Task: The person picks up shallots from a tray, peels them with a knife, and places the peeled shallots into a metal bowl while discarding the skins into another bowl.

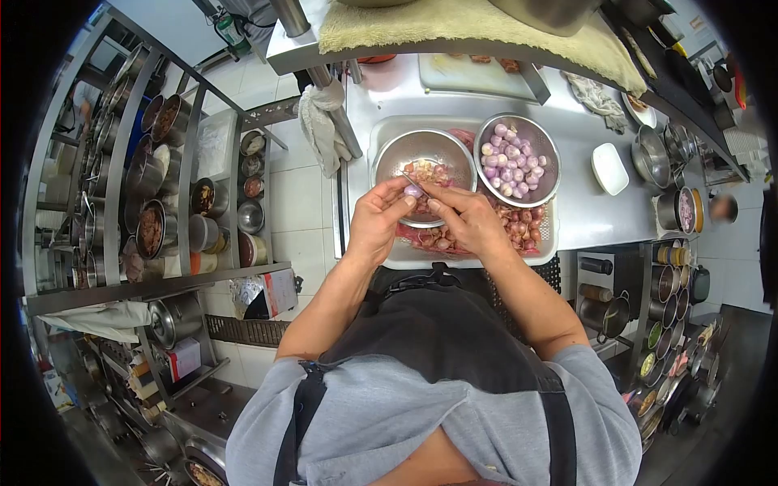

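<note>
My left hand point(378, 217) pinches a small purple shallot point(413, 192) above a metal bowl point(386, 151) that holds peelings. Closed around a small knife point(409, 176), my right hand point(468, 215) has its fingers close to the shallot. To the right, a metal colander holds peeled shallots point(515, 162). Unpeeled reddish shallots point(525, 228) lie in a white perforated tray point(389, 257) under both vessels, some in red netting.
A raised shelf with a yellow towel point(486, 28) crosses the far side. Beyond are a cutting board point(454, 74) and a cloth point(596, 101). A white dish point(609, 168) sits right. Racks of pots point(154, 227) stand left.
</note>
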